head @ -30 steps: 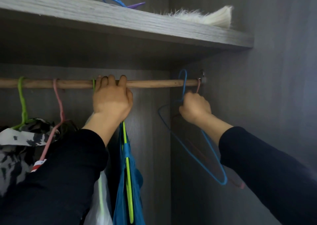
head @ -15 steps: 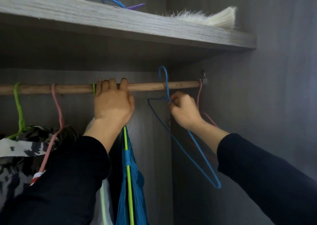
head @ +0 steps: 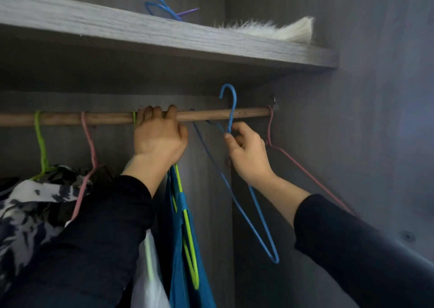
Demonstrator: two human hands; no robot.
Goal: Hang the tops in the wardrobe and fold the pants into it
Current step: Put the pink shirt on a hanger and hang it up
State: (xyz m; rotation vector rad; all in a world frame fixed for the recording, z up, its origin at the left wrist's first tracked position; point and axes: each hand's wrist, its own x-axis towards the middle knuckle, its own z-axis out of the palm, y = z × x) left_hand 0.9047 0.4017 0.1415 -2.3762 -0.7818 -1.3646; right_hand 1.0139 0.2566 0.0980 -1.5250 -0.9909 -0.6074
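My right grip pinches the blue hanger at its neck, hook above the rail toward its right end; thin wire, surely light, springy. My left grip clasps the rail over the blue top.

No legible text, label, brand, number or sign in view. None on the grey wood-grain wardrobe shelf, the round wooden hanging rail or the blue wire hanger.
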